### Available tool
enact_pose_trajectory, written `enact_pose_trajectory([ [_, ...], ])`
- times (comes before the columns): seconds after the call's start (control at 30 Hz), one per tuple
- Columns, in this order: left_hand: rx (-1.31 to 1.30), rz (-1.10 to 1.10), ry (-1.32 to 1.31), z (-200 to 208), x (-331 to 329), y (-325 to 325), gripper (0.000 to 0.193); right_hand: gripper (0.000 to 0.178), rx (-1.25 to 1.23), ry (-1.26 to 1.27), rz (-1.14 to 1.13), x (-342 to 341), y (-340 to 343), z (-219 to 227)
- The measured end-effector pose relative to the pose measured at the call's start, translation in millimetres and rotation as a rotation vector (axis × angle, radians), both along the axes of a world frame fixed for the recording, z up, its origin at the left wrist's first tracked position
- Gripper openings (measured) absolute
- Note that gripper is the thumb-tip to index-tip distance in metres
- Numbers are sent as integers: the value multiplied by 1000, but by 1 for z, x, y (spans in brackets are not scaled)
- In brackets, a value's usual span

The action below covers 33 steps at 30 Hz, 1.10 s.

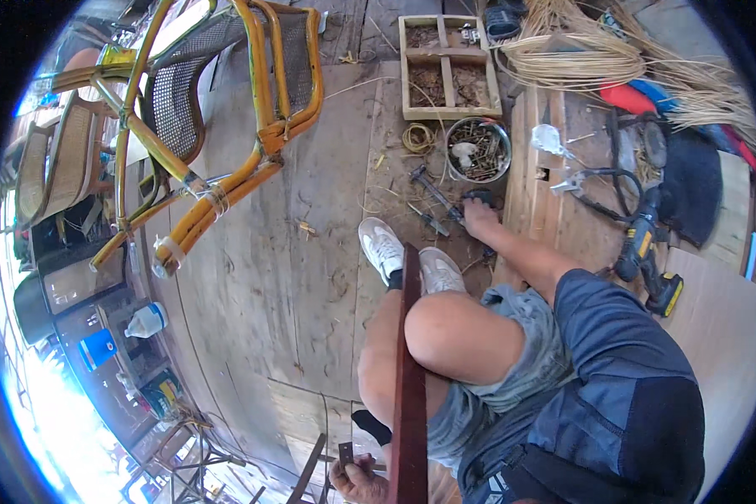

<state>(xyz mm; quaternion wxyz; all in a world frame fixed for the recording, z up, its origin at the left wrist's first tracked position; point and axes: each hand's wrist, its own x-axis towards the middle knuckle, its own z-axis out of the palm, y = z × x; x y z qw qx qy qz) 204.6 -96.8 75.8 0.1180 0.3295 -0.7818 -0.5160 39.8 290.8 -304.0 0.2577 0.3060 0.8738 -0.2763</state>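
Observation:
A long dark-red wooden board [410, 378] rests upright between my bent legs. Low in the view, my left hand [359, 483] pinches a small dark flat plate [345, 454], which looks like metal, beside the board. My right hand [481, 220] reaches down to the floor beyond my shoes, its fingers curled at a dark object [481, 195] that they partly cover. Just left of that hand lies a hammer [435, 195], and a thin pointed tool [428, 220] lies nearer my shoes. A round metal bowl [448, 160] full of screws and small hardware stands beyond the right hand.
A divided wooden box [452, 52] sits beyond the bowl, near coiled rattan strands [575, 63]. On the right, a low wooden bench [521, 202] adjoins a cordless power tool [638, 239]. A bamboo chair frame [265, 139] stands at left, with a white bottle [147, 320] nearer.

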Motion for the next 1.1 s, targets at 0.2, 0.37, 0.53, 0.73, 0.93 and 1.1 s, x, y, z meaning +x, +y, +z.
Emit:
enact_pose_trajectory([
  [0.2, -172, 19, -166, 3, -12, 4, 32, 30, -4, -168, 118, -7, -10, -14],
  [0.37, -158, -55, -120, 12, -22, 9, 30, 32, 8, -20, 50, -3, -24, -49],
  [0.53, -91, 88, -26, 10, -22, 15, 20, 33, -123, -131, -125, -17, -23, -8],
  [0.73, -51, 1, 73, 34, -48, 33, 10, 45, -262, 30, -128, -6, -7, 41],
  [0.93, -63, -167, 312, 61, -59, 23, 14, 46, -470, 551, -15, 16, 28, 156],
  [1.1, 29, -462, 579, 99, -74, 70, 9, 25, -377, 843, -25, 66, 38, 346],
])
